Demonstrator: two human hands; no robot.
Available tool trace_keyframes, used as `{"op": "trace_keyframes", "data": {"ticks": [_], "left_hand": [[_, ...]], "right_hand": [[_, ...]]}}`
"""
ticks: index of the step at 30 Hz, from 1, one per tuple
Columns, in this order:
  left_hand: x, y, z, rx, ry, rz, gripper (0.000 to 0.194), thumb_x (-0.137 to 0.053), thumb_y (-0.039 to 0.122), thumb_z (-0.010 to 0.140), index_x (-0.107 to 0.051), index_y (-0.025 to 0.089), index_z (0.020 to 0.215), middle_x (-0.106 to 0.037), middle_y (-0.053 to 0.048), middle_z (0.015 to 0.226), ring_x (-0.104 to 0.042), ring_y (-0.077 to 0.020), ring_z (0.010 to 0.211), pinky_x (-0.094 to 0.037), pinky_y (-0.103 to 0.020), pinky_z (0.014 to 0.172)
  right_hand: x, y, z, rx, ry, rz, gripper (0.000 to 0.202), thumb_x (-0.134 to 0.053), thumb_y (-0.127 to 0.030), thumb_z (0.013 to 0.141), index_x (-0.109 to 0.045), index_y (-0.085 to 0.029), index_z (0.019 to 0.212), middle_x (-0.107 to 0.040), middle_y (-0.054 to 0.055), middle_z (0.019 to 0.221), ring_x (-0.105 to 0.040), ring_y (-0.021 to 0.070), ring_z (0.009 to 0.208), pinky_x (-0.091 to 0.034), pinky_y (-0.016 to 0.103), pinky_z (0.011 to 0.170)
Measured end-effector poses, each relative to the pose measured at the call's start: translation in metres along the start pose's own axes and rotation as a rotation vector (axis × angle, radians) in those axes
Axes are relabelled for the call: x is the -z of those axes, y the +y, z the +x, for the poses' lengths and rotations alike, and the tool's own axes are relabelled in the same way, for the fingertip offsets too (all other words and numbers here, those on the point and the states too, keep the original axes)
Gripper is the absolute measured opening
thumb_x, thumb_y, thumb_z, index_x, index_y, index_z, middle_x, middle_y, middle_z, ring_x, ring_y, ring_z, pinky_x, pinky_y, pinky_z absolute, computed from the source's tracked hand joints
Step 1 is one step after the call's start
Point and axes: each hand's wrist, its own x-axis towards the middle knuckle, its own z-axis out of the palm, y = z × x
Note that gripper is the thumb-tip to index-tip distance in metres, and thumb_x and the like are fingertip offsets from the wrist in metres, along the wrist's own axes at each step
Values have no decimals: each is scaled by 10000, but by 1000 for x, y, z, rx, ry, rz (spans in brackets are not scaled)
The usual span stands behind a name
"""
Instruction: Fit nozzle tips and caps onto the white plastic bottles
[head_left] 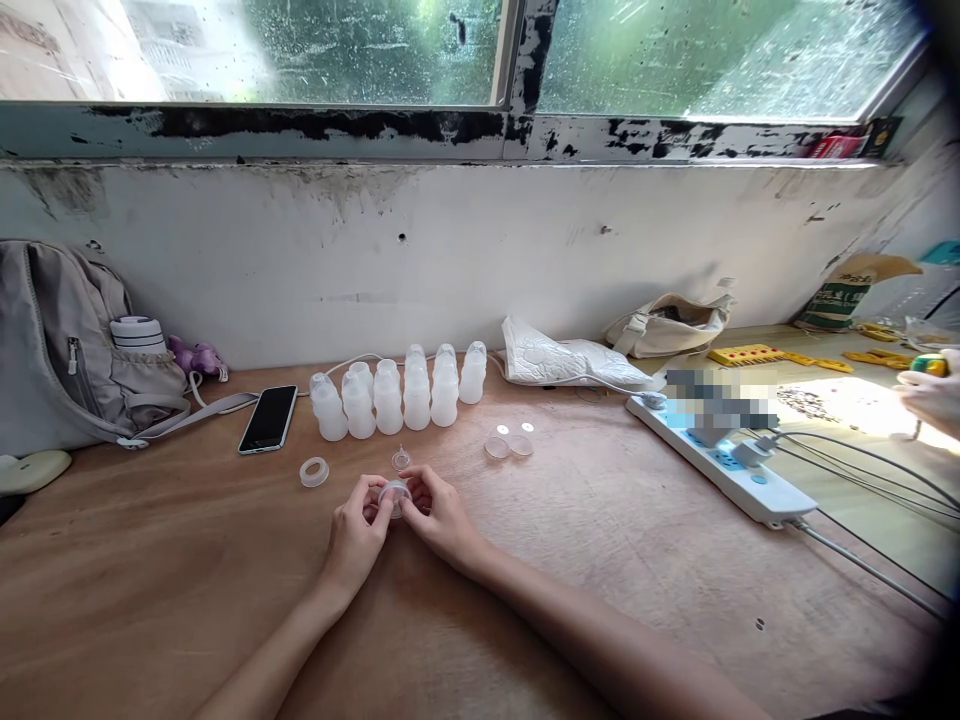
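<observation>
Between my hands is a translucent bottle collar ring [394, 489], pinched by the fingers and thumbs of both. My left hand [358, 525] grips its left side and my right hand [439, 515] its right side, thumbs on the near face. Whether another part sits inside the ring I cannot make out. Just beyond my fingers a clear silicone nipple [401, 458] stands on the table. A second collar ring [314, 472] lies to the left. To the right are clear discs [496, 447] and small white discs [527, 428]. Several frosted plastic baby bottles [388, 398] stand in rows behind.
A phone [268, 419] and a grey backpack [82, 350] are at the left. A white power strip [720, 460] with cables lies right, before a white plastic package [570, 355] and a beige bag [667, 325]. Another person's hand [934, 395] holds a yellow-green object at far right.
</observation>
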Motion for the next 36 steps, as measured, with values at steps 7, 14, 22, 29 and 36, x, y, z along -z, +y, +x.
{"op": "trace_keyframes", "data": {"ticks": [7,14,22,29,36], "left_hand": [[-1,0,1,-53,-6,123,131,-498,246,727,-452,218,845,-574,42,633,-567,-117,545,-434,-210,532],[-1,-4,1,-47,17,122,101,-476,234,728,-440,216,821,-550,50,609,-536,-116,533,-400,-206,522],[0,-2,-1,-65,-7,179,122,-415,334,796,-422,213,781,-514,50,547,-521,-125,483,-392,-215,495],[-1,1,-2,-116,5,201,116,-418,328,802,-433,214,790,-562,37,591,-568,-128,538,-430,-218,531],[1,-1,-2,-82,94,227,166,-504,283,749,-404,215,863,-615,-1,780,-586,-124,583,-457,-229,537]], "right_hand": [[-2,2,-2,-12,14,10,81,-496,-163,706,-441,-191,759,-498,-50,610,-454,78,513,-362,184,468],[-1,-2,-2,-42,-1,32,37,-476,-208,743,-487,-180,765,-543,-22,637,-493,92,538,-401,203,502],[0,-4,-4,-35,18,9,57,-475,-214,751,-500,-173,721,-536,-22,603,-491,93,530,-410,205,504],[-1,-1,-4,-32,48,-8,46,-499,-213,742,-503,-176,714,-534,-23,608,-483,90,524,-408,203,495],[4,-6,-6,1,0,153,131,-499,-267,787,-533,-176,875,-575,24,831,-547,126,719,-460,231,614]]}}
